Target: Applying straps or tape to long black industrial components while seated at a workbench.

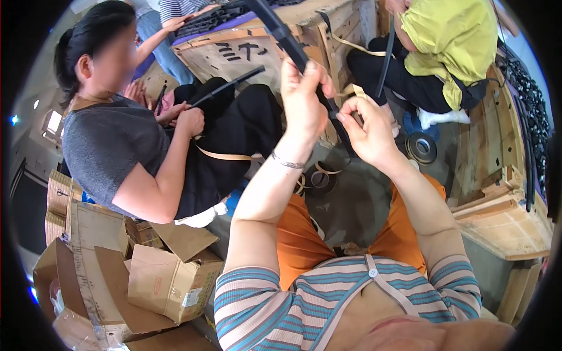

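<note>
My left hand (304,96), with a bracelet on its wrist, is closed round a long black plastic strip (280,34). The strip slants from the top edge down past my fingers, its lower end between my two hands. Close beside it, my right hand (370,130) has thumb and forefinger pinched together on a narrow tan tape strip (353,90). The tape shows just above these fingers, against the black strip; where it ends is hidden. Below, on the floor between my knees, lies a tape roll (320,178), and another dark tape roll (421,148) lies farther right.
At my left sits a person in a grey shirt (126,155) holding a black strip (228,85). Ahead right is a person in yellow (448,47). Wooden crates (257,55) with black parts stand ahead and at right (497,225). Cardboard boxes (170,281) stand lower left.
</note>
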Demonstrator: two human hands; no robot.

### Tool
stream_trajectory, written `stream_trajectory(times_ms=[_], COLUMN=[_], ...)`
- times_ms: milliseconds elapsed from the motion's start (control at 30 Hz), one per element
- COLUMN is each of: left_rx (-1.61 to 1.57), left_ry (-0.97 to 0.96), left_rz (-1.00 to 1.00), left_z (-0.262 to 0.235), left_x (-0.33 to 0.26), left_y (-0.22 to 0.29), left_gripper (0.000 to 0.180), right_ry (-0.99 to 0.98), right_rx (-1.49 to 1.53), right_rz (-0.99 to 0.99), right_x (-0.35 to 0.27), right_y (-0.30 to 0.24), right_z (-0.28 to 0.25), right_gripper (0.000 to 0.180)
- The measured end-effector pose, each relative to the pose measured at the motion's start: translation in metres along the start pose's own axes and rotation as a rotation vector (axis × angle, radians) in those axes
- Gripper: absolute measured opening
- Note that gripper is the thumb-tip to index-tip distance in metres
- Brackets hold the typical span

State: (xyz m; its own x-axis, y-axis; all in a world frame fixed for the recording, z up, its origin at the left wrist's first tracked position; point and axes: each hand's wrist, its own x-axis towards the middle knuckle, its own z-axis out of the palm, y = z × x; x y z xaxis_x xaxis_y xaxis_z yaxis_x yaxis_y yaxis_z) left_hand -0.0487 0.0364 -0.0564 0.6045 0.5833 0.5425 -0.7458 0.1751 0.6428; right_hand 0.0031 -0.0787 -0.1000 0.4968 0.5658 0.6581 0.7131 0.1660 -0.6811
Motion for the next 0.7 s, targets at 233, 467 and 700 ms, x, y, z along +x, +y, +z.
stream_trajectory(times_ms=[233,467,700], left_rx=[-0.08,-0.053,-0.055], left_ry=[-0.013,-0.013,-0.005], left_rz=[0.002,0.044,-0.012], left_z=[-0.002,0.001,-0.005], left_x=[0.006,0.002,0.002], left_y=[0.01,0.011,0.002], left_gripper=[0.009,0.009,0.008], right_ry=[0.09,0.101,-0.027], right_rx=[0.137,0.267,0.209], right_rz=[-0.087,0.014,0.168], right_x=[0.004,0.004,0.007], right_y=[0.006,-0.007,-0.008], right_z=[0.004,0.001,-0.008], right_gripper=[0.025,0.014,0.011])
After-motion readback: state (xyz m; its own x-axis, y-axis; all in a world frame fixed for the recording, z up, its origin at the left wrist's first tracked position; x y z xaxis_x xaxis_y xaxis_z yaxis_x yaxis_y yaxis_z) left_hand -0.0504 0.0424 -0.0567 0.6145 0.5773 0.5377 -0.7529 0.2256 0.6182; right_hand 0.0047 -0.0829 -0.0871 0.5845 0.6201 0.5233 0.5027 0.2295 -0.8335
